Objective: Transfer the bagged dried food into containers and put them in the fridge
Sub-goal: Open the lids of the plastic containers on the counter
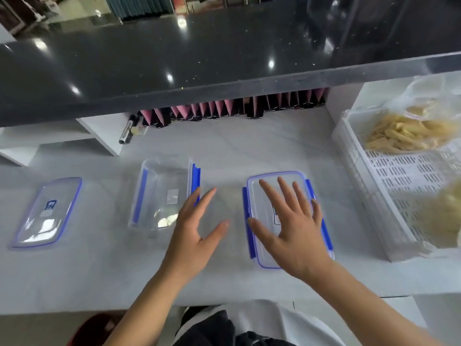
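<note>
- While neither hand grips anything, the right hand (290,221) lies with fingers straight and spread over the lid of the closed box (287,218), at about five o'clock on the counter; whether the palm presses down or only hovers just above the lid I cannot tell.
- That closed box is clear plastic with blue clips folded along its two long sides.
- At six o'clock, just left of it, the left hand (197,226) is held open too, fingers straight and thumb apart, above bare counter (237,146); its fingertips reach close to the blue clip of the open box (162,196), and I cannot tell whether they touch it.
- This open box sits at about seven o'clock, clear, lidless, with a blue clip on each long side.
- Its loose lid (47,212) lies flat further out at nine o'clock, well apart from the box, clear with a blue rim.
- Over at three o'clock stands a white slotted crate (389,186), and in its far end rests a clear bag of dried food (409,131), pale yellow strips.
- A second pale bag (441,216) lies in the near end of the crate, blurred.
- Toward twelve o'clock, under a dark glossy shelf (174,66), a row of pink and black dividers (234,108) stands, with a marker pen (127,132) at eleven o'clock.
</note>
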`<state>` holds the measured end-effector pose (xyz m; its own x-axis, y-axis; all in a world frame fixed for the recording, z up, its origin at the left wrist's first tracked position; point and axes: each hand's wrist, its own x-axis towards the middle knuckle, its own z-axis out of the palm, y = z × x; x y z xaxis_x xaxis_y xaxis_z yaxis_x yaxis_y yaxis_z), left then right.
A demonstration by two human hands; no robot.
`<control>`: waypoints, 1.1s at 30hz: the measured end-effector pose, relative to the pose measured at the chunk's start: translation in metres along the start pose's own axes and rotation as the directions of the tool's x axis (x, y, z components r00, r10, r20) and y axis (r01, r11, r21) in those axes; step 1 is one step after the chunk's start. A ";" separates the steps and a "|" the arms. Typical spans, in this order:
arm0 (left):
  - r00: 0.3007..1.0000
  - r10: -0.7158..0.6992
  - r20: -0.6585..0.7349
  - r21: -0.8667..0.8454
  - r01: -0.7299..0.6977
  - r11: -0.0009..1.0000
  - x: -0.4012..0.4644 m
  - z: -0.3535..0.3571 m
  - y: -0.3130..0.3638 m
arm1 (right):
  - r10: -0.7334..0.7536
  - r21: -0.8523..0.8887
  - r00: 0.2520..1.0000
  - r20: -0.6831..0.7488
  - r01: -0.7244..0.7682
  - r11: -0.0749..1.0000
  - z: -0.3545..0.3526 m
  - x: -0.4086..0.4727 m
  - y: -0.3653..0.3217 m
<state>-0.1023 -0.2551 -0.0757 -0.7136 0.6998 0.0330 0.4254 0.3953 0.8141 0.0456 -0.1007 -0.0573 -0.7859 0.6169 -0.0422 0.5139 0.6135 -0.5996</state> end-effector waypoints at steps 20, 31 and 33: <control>0.733 -0.317 0.602 -0.518 0.661 0.543 0.025 0.041 -0.001 | -0.079 -0.380 0.988 0.136 0.126 0.916 0.008 0.008 0.047; 0.732 -0.284 0.620 -0.455 0.630 0.629 0.033 0.034 0.005 | -0.052 -0.364 0.995 0.084 0.079 0.928 0.017 0.003 0.047; 0.729 -0.279 0.625 -0.445 0.626 0.640 0.033 0.033 0.007 | -0.055 -0.359 0.995 0.082 0.081 0.930 0.017 0.003 0.047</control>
<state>-0.1049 -0.2095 -0.0876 -0.2915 0.7715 -0.5655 -0.4221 0.4268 0.7998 0.0612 -0.0782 -0.0995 -0.8383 0.5401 -0.0744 0.5380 0.7973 -0.2737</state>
